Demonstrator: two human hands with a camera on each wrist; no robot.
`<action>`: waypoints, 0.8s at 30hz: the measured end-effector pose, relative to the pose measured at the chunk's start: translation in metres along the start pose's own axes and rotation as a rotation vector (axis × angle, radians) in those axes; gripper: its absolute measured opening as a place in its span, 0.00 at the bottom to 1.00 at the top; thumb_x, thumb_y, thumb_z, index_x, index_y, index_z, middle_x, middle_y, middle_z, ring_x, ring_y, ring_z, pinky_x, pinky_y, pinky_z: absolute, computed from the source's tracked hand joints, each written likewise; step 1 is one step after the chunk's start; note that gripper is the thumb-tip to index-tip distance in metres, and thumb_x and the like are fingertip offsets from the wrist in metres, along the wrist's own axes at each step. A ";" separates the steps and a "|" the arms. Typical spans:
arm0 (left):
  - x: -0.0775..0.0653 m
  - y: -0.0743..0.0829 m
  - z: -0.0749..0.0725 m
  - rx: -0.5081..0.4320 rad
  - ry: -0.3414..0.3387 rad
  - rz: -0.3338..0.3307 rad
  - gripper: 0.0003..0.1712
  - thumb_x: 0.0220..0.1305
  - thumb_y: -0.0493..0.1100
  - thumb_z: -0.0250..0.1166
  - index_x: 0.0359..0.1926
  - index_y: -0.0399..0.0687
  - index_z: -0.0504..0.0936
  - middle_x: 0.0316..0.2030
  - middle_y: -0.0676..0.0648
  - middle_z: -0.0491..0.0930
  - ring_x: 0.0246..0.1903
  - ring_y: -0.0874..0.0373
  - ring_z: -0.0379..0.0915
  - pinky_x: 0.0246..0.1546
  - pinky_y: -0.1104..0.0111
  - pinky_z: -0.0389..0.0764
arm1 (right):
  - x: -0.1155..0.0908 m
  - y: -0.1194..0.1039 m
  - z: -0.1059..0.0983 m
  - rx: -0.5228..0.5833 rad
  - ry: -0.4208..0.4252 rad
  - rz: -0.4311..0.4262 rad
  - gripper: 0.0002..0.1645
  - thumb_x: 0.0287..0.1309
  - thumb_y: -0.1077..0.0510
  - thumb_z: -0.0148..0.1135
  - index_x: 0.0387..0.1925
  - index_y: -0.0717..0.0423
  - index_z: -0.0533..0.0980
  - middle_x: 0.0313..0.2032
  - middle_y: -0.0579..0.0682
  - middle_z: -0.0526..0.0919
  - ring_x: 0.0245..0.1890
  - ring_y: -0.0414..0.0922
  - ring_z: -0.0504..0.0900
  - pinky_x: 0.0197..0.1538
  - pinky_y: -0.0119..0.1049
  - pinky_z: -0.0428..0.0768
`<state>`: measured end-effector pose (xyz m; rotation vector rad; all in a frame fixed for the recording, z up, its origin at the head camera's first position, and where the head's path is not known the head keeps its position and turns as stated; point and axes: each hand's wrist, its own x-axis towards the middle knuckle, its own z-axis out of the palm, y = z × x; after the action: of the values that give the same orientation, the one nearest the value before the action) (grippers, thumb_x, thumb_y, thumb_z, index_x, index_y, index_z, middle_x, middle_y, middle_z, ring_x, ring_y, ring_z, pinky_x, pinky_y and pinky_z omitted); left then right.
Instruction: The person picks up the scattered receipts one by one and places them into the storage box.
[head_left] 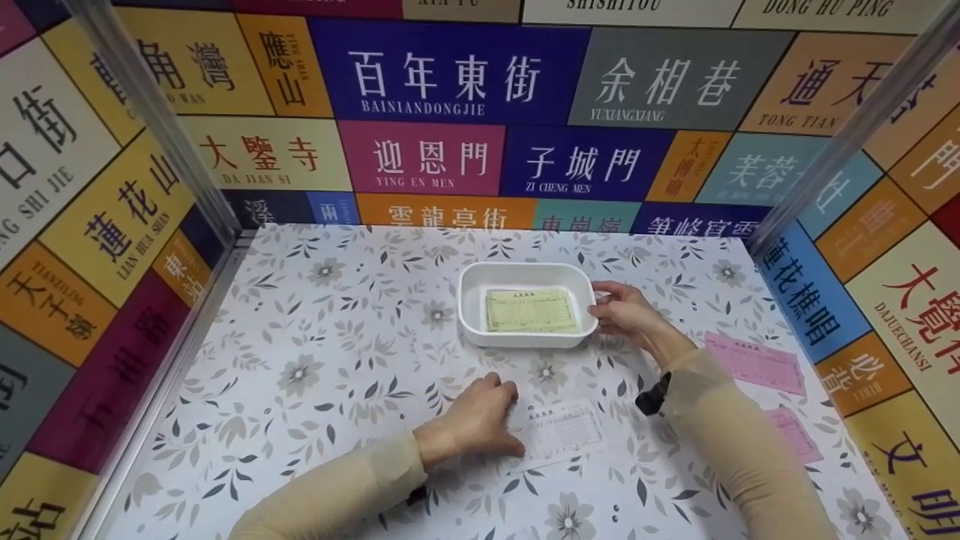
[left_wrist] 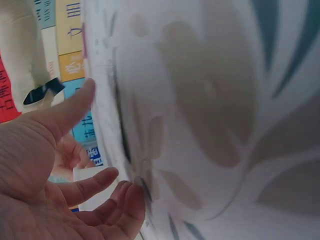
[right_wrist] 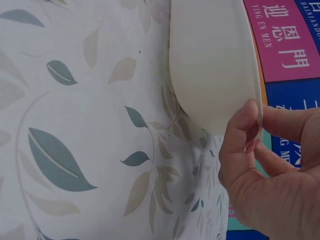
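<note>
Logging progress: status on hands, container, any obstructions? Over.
Right hand gripping white container by rim. Left hand at edge of white slip, contact unclear. Yellow slip inside container. Nothing visibly in the way.

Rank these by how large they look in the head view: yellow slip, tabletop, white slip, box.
1. Tabletop
2. Box
3. Yellow slip and white slip, unranked: they look alike, the white one lies nearer the camera, and the left hand overlaps its edge.

White box (head_left: pixel 525 341); pale yellow-green paper (head_left: pixel 529 311) inside, dark print. Near slip (head_left: pixel 564 429) white; slips at right (head_left: pixel 754 364) pink. Bench (head_left: pixel 367 322) white, grey-and-beige leaf-and-flower pattern. Sleeves (head_left: pixel 731 420) beige. Far wall (head_left: pixel 555 45): blue, pink, grey, orange blocks.
</note>
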<state>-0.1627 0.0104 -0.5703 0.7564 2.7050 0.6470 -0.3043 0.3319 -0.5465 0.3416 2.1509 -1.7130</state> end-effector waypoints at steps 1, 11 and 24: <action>0.000 0.000 0.001 0.016 0.002 0.008 0.41 0.41 0.59 0.93 0.53 0.48 0.85 0.45 0.47 0.80 0.39 0.56 0.73 0.44 0.62 0.84 | 0.000 0.000 0.000 0.000 0.000 -0.001 0.45 0.73 0.67 0.66 0.87 0.54 0.63 0.42 0.43 0.78 0.38 0.40 0.86 0.43 0.32 0.91; 0.004 -0.009 -0.001 -0.128 -0.035 -0.009 0.34 0.39 0.40 0.90 0.47 0.52 0.80 0.39 0.53 0.74 0.35 0.59 0.69 0.39 0.68 0.76 | 0.000 0.001 0.000 0.011 -0.008 -0.020 0.45 0.73 0.67 0.65 0.87 0.56 0.63 0.42 0.43 0.77 0.36 0.38 0.85 0.40 0.29 0.89; 0.007 -0.017 -0.003 -0.119 -0.026 0.024 0.27 0.44 0.40 0.85 0.44 0.56 0.81 0.35 0.56 0.81 0.38 0.58 0.72 0.43 0.65 0.76 | 0.000 0.002 -0.001 0.017 -0.005 -0.006 0.45 0.74 0.67 0.66 0.87 0.55 0.63 0.44 0.43 0.77 0.36 0.38 0.86 0.40 0.29 0.90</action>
<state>-0.1770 0.0003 -0.5763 0.7627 2.6107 0.7902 -0.3038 0.3329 -0.5481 0.3356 2.1373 -1.7345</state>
